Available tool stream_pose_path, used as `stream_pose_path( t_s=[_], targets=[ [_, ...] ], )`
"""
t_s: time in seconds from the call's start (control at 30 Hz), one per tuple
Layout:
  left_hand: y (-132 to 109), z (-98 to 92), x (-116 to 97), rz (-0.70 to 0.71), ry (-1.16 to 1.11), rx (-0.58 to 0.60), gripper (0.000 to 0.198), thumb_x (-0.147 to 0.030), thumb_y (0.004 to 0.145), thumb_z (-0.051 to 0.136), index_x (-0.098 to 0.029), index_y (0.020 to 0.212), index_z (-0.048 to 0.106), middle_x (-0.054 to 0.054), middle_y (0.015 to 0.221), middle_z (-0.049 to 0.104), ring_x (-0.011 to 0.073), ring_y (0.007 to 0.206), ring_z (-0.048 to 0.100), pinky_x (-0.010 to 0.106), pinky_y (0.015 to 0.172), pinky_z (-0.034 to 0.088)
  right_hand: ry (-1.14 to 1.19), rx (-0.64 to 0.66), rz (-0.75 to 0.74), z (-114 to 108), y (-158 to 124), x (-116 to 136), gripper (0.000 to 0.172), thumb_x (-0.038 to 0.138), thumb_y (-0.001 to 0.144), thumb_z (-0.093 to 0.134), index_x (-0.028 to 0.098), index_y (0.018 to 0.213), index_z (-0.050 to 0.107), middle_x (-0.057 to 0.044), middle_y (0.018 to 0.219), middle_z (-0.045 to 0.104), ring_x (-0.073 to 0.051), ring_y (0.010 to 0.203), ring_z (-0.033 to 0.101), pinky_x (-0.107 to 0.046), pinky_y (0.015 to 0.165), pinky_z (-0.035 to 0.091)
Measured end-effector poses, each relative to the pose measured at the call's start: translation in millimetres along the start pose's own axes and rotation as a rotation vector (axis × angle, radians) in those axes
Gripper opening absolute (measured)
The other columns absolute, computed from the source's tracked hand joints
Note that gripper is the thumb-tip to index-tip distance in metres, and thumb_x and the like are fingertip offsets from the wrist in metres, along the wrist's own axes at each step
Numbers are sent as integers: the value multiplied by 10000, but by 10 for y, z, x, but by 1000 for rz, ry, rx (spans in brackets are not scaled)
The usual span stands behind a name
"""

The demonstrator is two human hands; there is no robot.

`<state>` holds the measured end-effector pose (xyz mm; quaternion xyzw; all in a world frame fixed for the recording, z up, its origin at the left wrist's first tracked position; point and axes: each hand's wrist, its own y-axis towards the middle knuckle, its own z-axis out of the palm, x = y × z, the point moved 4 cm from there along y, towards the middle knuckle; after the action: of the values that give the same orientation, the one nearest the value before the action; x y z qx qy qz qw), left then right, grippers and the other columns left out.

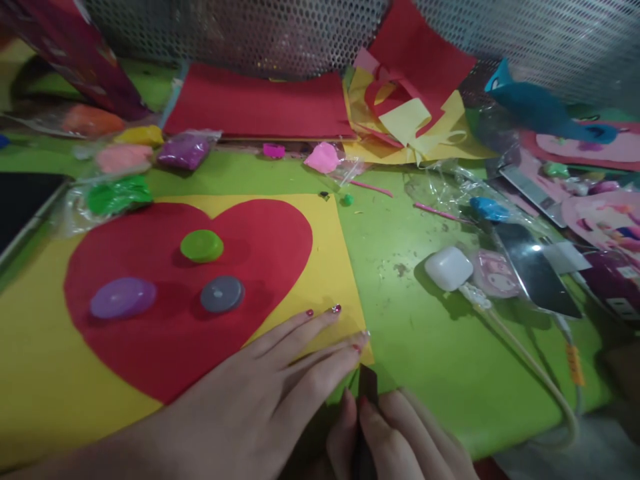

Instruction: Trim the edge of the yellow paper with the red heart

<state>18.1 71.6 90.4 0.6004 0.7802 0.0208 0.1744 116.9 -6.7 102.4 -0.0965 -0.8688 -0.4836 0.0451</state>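
Observation:
My left hand (pixel 280 380) lies flat with its fingers stretched out over the lower right part of a yellow paper sheet (pixel 345 267). Its fingertips rest near the sheet's right edge. A red paper heart (pixel 250 233) lies on the yellow sheet, partly covered by that hand. On the heart sit a green round lid (pixel 202 246), a purple one (pixel 123 297) and a grey one (pixel 223 294). My right hand (pixel 400 440) is closed around a dark slim tool (pixel 369 383), whose exact kind I cannot make out. The tool's tip is at the sheet's lower right corner.
Bagged coloured clay (pixel 185 149) lies at the back left. Behind are red sheets (pixel 260 103) and paper scraps (pixel 400 120). To the right are a white earbud case (pixel 449 268), a cable (pixel 530 367) and a phone (pixel 537 267). A perforated metal panel (pixel 240 33) stands behind.

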Motion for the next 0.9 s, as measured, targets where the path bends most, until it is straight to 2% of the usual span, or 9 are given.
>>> stream_pose_path(
  t_s=[0.07, 0.17, 0.37, 0.57, 0.67, 0.8, 0.9],
  targets=[
    [2, -27, 2, -28, -31, -23, 577, -236, 792, 510, -124, 1339, 364, 41, 1465, 338, 212, 1355, 291, 345, 1066, 391, 20, 41, 3, -21, 27, -18, 198, 102, 765, 591, 166, 587, 533, 51, 472, 477, -72, 413, 522, -199, 412, 374],
    [6, -53, 8, -50, -92, -40, 490, -257, 799, 511, -138, 1269, 441, 66, 1432, 394, 218, 1328, 349, 356, 1060, 408, 61, 145, 27, -47, 66, -47, 164, 47, 729, 613, 156, 624, 552, 40, 511, 514, -68, 429, 531, -181, 430, 409],
    [53, -75, 7, 75, -54, 74, 502, -272, 768, 514, -119, 1245, 493, 121, 1424, 391, 261, 1339, 319, 384, 1058, 393, 110, 217, -19, -61, 101, -74, 189, 35, 752, 598, 160, 621, 544, 41, 495, 487, -54, 401, 490, -153, 379, 367],
    [90, -91, 6, 94, -41, 204, 556, -307, 779, 499, -142, 1309, 459, 90, 1449, 343, 275, 1342, 299, 419, 1060, 380, 167, 198, -18, -93, 114, -100, 185, 117, 810, 568, 154, 629, 574, 13, 531, 526, -72, 405, 521, -164, 399, 397],
    [109, -98, -1, 99, -35, 255, 570, -291, 782, 482, -153, 1334, 437, 52, 1461, 312, 289, 1338, 301, 439, 1038, 406, 165, 181, 6, -98, 129, -102, 127, 110, 793, 593, 147, 672, 601, 13, 528, 537, -69, 388, 516, -157, 395, 390],
    [153, -111, -17, 139, -42, 335, 540, -270, 774, 480, -124, 1294, 491, 56, 1421, 380, 338, 1313, 331, 487, 982, 452, 180, 195, 12, -89, 148, -94, 127, 93, 775, 626, 148, 670, 580, 24, 522, 520, -59, 390, 493, -150, 395, 378],
    [178, -137, -30, 164, -22, 367, 552, -245, 777, 490, -102, 1310, 472, 74, 1399, 414, 355, 1298, 348, 505, 976, 448, 181, 196, 20, -104, 157, -122, 138, 83, 765, 629, 164, 680, 555, 30, 533, 521, -58, 399, 486, -148, 407, 379]
  ],
)
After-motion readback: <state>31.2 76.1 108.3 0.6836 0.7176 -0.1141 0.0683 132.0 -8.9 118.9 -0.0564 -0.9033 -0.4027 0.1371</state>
